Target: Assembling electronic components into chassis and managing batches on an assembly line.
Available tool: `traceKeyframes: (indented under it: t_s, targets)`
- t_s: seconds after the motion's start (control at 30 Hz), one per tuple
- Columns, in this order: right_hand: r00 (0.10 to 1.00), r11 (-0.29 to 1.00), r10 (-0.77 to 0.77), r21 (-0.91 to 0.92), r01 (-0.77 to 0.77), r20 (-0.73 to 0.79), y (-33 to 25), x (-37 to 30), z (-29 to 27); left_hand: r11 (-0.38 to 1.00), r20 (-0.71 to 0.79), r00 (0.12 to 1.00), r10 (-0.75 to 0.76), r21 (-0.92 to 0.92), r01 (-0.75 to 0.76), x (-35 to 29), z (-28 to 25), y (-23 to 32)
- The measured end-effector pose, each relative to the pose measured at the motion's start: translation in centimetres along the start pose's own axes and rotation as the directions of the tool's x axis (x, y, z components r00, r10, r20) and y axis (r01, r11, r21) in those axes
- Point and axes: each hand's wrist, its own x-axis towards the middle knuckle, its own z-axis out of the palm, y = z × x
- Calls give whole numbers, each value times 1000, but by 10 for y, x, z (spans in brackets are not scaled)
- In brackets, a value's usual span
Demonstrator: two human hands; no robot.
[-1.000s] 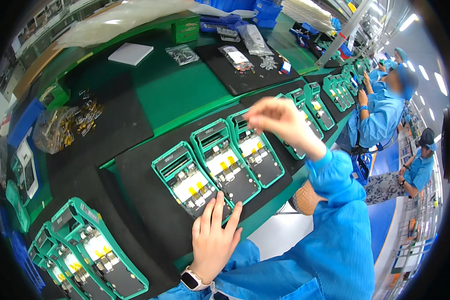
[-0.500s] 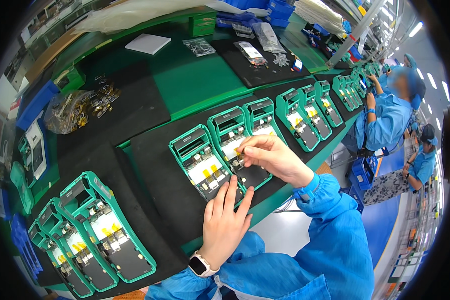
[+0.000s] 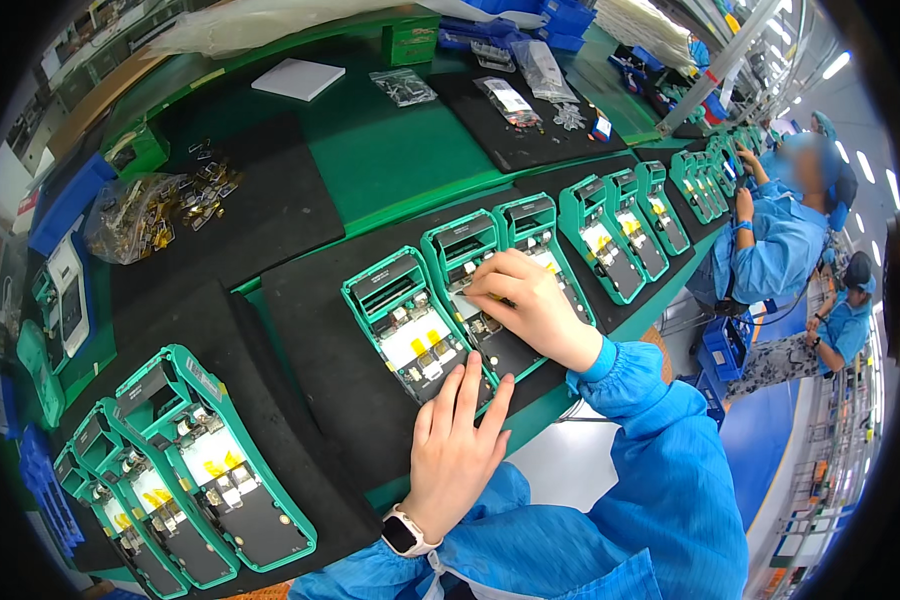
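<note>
Three green device housings with exposed circuit boards lie side by side before me. The fingertips of my left hand rest at the lower right corner of the nearest housing, its fingers stretched and slightly apart. Over the middle housing my right hand is closed in a pinch, fingertips down at the white area of its board. Whatever lies between them is hidden. The third housing sits just beyond, partly covered by that hand. Yellow tabs show on the nearest housing's white panel.
Further similar housings stand at lower left and along the right of the bench. A bag of small metal parts lies at left, with loose parts beside it. Small bags lie on the far mat. A co-worker is at the right.
My right hand has lowered onto the middle housing's board, its fingertips shifting slightly left and its back turning upward. My left hand stays at about the same place on the nearest housing.
</note>
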Motion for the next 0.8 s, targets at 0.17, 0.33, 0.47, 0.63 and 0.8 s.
traceKeyframes:
  t_s: [0.17,0.33,0.47,0.63,0.8]
  targets:
    - [1000,997,-22,-77,22,8,1,1,1,1000,5,1000,6,4,-6,0,1,0]
    - [983,949,-135,-270,165,125,-4,1,-1,1000,8,1000,2,6,-2,0,1,0]
    - [982,955,-100,-263,140,157,-7,6,-4,1000,9,1000,2,9,-2,0,0,0]
    - [978,964,-126,-212,161,168,-2,8,-5,1000,-4,1000,2,-14,-3,0,1,0]
    - [996,962,-38,-268,57,75,-7,16,-8,1000,-9,1000,2,-3,-2,0,2,0]
